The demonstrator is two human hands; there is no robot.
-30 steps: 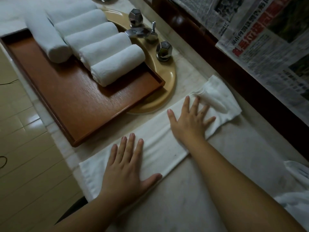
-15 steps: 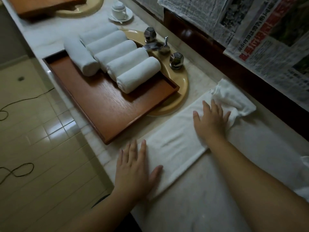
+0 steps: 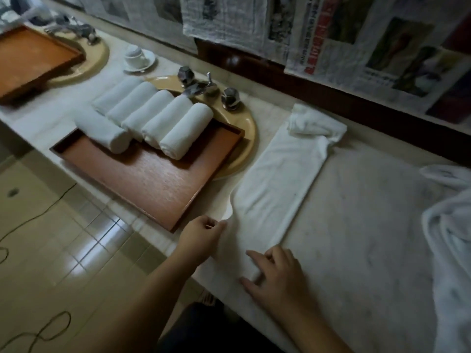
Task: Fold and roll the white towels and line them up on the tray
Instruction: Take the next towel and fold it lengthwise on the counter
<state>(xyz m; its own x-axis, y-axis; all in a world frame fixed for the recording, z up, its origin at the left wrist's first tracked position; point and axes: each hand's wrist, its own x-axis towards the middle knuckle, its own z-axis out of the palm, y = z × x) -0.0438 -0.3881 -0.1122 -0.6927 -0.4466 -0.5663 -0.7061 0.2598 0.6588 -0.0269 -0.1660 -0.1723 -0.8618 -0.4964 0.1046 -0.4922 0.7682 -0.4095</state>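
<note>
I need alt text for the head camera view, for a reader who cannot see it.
Two hands work the near end of a folded white towel on a marble counter: the left hand pinches its corner, the right hand rests on it. Beside it, six rolled towels lie on a wooden tray over a sink.

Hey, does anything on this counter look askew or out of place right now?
Yes. One rolled towel lies crosswise to the row of five rolls on the tray. The far end of the flat towel is bunched.
</note>
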